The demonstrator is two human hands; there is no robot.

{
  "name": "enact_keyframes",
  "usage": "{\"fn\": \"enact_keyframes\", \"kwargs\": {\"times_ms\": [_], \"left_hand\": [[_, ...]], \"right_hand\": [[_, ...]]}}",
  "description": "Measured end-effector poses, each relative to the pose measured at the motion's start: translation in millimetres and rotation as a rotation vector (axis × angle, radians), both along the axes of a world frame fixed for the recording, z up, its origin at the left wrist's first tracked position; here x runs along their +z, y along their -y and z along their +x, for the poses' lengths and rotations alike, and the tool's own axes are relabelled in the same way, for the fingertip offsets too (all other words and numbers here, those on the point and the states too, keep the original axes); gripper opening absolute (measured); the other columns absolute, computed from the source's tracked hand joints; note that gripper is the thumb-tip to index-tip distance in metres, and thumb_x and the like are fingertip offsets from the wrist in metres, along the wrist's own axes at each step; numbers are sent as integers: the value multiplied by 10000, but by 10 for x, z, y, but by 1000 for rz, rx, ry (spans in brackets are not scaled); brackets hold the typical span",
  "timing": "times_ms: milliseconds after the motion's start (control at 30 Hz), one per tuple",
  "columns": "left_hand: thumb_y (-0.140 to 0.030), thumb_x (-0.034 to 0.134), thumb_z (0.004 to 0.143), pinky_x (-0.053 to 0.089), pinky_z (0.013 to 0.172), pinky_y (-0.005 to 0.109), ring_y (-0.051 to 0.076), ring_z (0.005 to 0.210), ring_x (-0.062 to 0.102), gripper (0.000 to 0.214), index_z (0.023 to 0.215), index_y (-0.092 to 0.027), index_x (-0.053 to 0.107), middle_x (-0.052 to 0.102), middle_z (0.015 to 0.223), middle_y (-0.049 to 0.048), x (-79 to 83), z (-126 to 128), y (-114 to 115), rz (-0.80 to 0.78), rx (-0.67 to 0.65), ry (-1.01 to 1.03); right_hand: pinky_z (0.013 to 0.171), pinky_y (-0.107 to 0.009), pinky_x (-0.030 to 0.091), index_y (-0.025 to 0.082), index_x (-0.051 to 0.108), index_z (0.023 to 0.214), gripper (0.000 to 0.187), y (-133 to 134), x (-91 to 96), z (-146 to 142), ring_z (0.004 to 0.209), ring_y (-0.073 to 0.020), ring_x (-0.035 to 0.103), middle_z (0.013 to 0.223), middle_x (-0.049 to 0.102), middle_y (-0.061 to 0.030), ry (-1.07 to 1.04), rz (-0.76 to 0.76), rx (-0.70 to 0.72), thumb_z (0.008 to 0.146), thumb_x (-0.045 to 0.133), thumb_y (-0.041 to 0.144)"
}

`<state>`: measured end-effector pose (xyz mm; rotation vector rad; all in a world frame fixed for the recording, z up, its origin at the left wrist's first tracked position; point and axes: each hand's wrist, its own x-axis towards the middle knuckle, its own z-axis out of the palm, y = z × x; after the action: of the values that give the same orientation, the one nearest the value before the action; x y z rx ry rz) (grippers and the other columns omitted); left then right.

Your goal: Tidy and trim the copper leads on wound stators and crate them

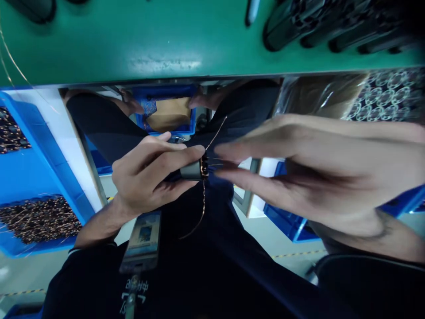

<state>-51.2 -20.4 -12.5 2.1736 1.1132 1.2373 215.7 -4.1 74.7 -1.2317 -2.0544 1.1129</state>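
Left hand (149, 173) is clenched tight on a small copper-wound coil (195, 170) dead center of the frame, thin copper leads (215, 129) sticking out, while the right hand (308, 170) is open, fingertips (221, 151) just beside them, pinching nothing.

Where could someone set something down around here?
The green bench shows open surface along its near edge, below the black parts. The blue bin has a gap between its two coil piles. It's crowded around the left hand and right hand.
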Motion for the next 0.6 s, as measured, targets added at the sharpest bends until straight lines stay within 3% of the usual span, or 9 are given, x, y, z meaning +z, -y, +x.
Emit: {"fn": "enact_keyframes", "kwargs": {"times_ms": [67,133,233,333,500,600], "left_hand": [[-527,897,1035,792,1045,337,167,884,844,310,1283,-353,835,860,1058,-14,14,-11,-9,16,-2,-31],[-521,887,1045,788,1063,326,160,886,844,288,1272,-351,833,863,1062,-17,15,-24,-9,35,3,-44],[-474,835,1094,761,1110,288,129,910,846,270,1259,-260,831,853,1044,-5,10,-20,0,75,19,-36],[-415,807,1120,727,1129,230,93,936,841,254,1233,-188,827,838,1039,-6,21,-9,-1,89,36,-21],[-454,799,1123,718,1156,254,105,946,846,297,1278,-202,825,841,1060,-3,-5,-23,-33,123,-11,-28],[-474,873,1059,725,1150,270,126,915,841,331,1272,-224,832,847,1061,2,-68,-29,-32,135,-39,-1]], "right_hand": [[803,-323,664,272,862,1169,171,2,33,-94,784,-131,778,1026,864,-8,57,24,44,1168,693,247],[738,-308,631,266,834,1137,132,-10,39,-98,794,-126,780,1002,852,11,101,63,68,1119,750,166],[819,-267,654,222,814,1146,139,-43,4,-69,924,-133,820,1073,857,1,70,79,151,1073,799,105],[936,-243,663,190,827,1229,167,-78,-74,-58,1029,-139,831,1168,842,-43,-7,20,213,1096,772,106],[807,-288,621,176,811,1204,168,-112,-212,-88,895,-156,721,999,699,-54,-4,21,361,1180,645,174],[781,-316,635,240,819,1194,133,-102,-176,-81,881,-178,754,1016,741,-50,48,63,328,1165,691,221]]}}
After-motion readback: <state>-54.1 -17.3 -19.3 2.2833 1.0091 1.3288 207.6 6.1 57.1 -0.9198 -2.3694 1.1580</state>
